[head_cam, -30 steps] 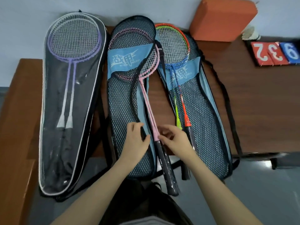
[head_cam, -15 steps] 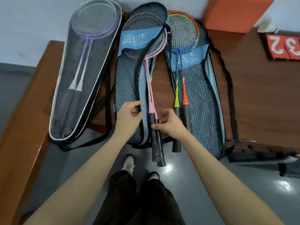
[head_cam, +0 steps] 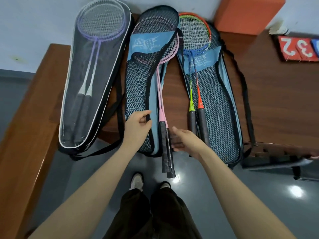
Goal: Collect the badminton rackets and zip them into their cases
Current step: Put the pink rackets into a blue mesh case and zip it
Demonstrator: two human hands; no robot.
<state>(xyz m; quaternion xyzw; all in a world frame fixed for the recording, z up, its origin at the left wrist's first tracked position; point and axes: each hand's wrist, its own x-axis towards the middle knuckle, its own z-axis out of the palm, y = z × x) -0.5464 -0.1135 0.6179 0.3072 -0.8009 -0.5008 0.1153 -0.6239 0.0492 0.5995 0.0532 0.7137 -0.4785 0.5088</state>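
Three racket cases lie side by side on a brown table (head_cam: 276, 94). The left black case (head_cam: 107, 87) holds two purple rackets (head_cam: 101, 26) behind clear plastic. The middle blue mesh case (head_cam: 138, 87) is partly open, and two pink rackets (head_cam: 160, 100) stick out of it with black grips hanging past the table edge. My left hand (head_cam: 136, 128) pinches the black edge of this case's mesh flap. My right hand (head_cam: 186, 142) is beside the pink rackets' grips, fingers apart, holding nothing. The right blue mesh case (head_cam: 219, 107) lies open with an orange and a green racket (head_cam: 195, 94) on it.
An orange block (head_cam: 246, 12) leans at the back against the wall. Red and blue score cards (head_cam: 296, 47) lie at the right. A brown bench (head_cam: 25, 135) runs along the left. Black carry straps (head_cam: 246, 100) trail around the cases. My shoes (head_cam: 150, 181) stand on grey floor.
My right hand has let go of the pink rackets' grips and opened beside them. The left hand keeps its pinch on the flap edge. The camera has tilted down and back.
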